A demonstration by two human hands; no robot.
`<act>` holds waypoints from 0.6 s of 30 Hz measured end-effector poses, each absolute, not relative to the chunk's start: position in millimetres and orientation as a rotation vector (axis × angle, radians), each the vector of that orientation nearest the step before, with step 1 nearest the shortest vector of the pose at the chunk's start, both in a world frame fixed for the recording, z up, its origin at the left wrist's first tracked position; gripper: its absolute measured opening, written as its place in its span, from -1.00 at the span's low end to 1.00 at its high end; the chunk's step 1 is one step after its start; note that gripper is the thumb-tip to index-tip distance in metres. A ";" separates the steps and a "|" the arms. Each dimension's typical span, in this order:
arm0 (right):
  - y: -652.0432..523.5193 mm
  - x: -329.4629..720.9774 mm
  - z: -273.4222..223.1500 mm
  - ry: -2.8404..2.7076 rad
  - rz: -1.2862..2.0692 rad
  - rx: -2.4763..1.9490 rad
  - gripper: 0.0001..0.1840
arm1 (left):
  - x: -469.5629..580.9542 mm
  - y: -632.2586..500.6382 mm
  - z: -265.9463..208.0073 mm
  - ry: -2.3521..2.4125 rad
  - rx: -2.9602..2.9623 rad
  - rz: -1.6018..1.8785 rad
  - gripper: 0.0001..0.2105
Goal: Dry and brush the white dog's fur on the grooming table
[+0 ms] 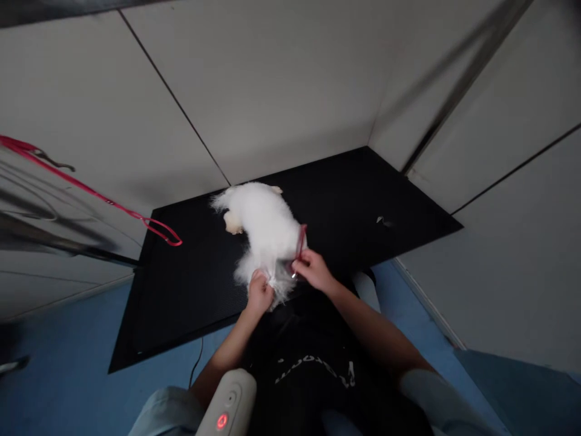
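A fluffy white dog [267, 218] is on a black table [190, 272], its near end close to my body. My left hand [260, 290] is closed on the fur at that end, pinching a tuft of it. In my right hand [313, 269] is a red-handled brush [301, 239]. Its dark red handle points up past my fingers, and its greyish head, smeared by motion, lies against the fur just right of my left hand. The exact shape of the brush head is blurred.
A red leash loop [163, 230] hangs at the left over the table. A small tuft or scrap [384, 221] lies on the table's right part. Pale walls [281, 91] stand behind. A white device [229, 399] with a red light is below my left arm.
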State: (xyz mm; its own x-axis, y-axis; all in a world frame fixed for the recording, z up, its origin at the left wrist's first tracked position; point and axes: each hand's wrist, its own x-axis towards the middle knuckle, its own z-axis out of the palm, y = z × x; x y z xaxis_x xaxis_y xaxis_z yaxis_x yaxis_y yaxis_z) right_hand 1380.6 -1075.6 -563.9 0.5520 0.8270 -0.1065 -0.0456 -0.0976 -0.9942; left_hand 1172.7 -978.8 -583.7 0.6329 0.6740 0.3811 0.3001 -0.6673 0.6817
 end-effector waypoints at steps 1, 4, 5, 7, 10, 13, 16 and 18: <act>-1072.0 1373.6 -566.0 -0.721 0.930 -1.469 -0.76 | 1170.7 -977.8 -585.8 0.795 2.259 0.876 -0.78; -1067.0 1372.4 -569.7 -0.548 0.831 -1.640 -0.77 | 1168.0 -975.1 -588.9 0.863 2.223 0.905 -0.79; -1067.3 1374.2 -569.6 -0.477 0.729 -1.699 -0.77 | 1167.7 -974.4 -589.5 0.857 2.221 0.907 -0.79; -1069.2 1372.2 -568.8 -0.456 0.601 -1.696 -0.78 | 1167.3 -973.7 -590.9 0.820 2.229 0.919 -0.77; -1068.1 1359.6 -569.2 -0.655 0.753 -1.524 -0.78 | 1165.5 -973.2 -593.9 0.779 2.257 0.933 -0.76; -1062.8 1362.0 -571.5 -0.538 0.783 -1.659 -0.80 | 1161.0 -971.8 -595.1 0.823 2.247 0.933 -0.77; -1060.8 1369.2 -572.9 -0.398 0.617 -1.736 -0.79 | 1158.2 -968.4 -592.5 0.885 2.203 0.894 -0.78; -1059.4 1363.4 -573.3 -0.514 0.671 -1.621 -0.78 | 1160.1 -964.6 -589.2 0.883 2.153 0.844 -0.78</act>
State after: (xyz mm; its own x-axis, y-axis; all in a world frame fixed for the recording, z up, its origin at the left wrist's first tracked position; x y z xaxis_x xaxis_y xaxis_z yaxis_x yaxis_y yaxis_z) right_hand 1363.4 -1059.4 -573.3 0.7319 0.6677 -0.1363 -0.0423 -0.1551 -0.9870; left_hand 1160.1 -964.6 -589.2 0.5649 0.7651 0.3091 0.3434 -0.5586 0.7550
